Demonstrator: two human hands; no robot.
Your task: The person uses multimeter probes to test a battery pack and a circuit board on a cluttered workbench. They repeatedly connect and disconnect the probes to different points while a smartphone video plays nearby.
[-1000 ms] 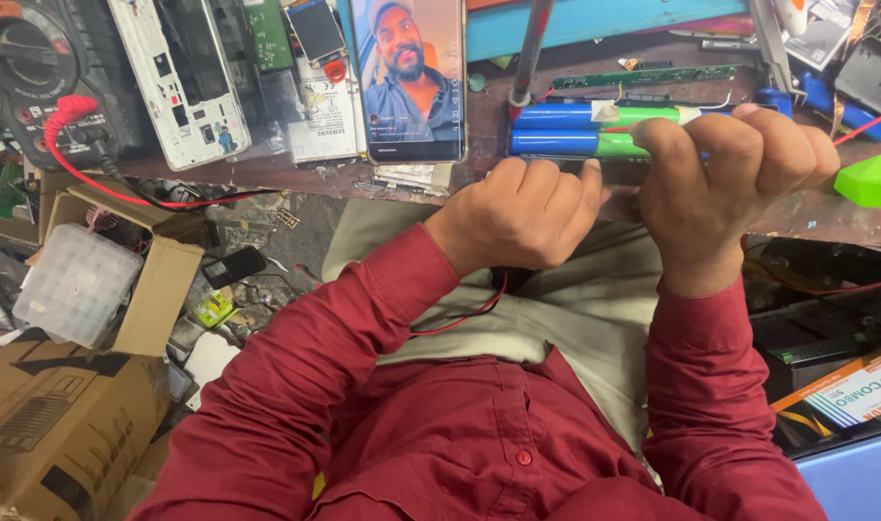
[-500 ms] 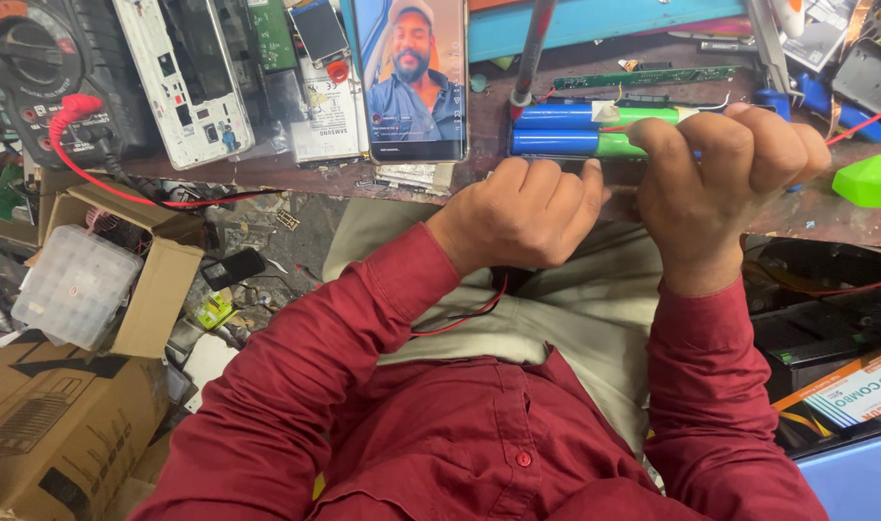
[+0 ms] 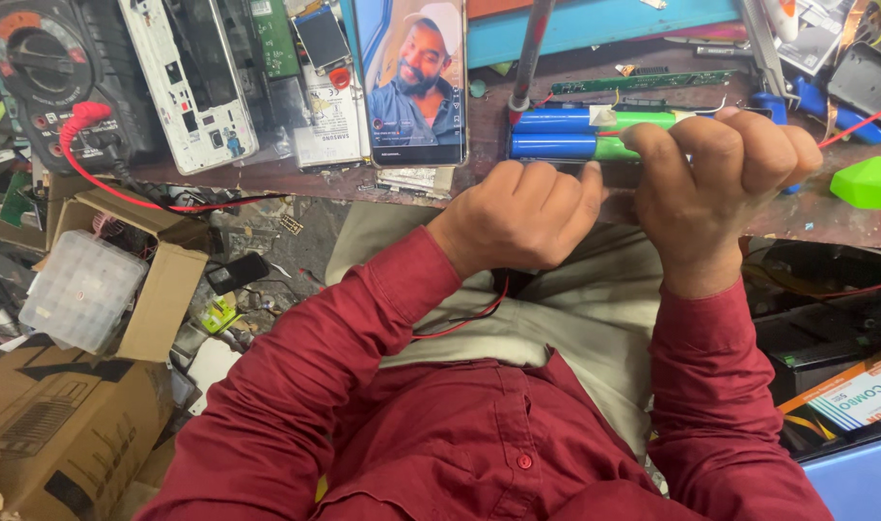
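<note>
1. Blue-and-green battery pack (image 3: 595, 133), two cylindrical cells side by side, lies at upper centre on the table (image 3: 807, 222) edge; the right hand (image 3: 715, 183) is curled tightly over its green end.
2. Left hand (image 3: 522, 212) is fisted just below the blue end, thumb touching the pack.
3. Thin red and black wires (image 3: 464, 323) hang beneath the wrists.
4. Upper left: a phone (image 3: 408, 82), a white opened handset (image 3: 185, 82) and a multimeter (image 3: 35, 72).
5. Lower left: cardboard boxes (image 3: 64, 415).
</note>
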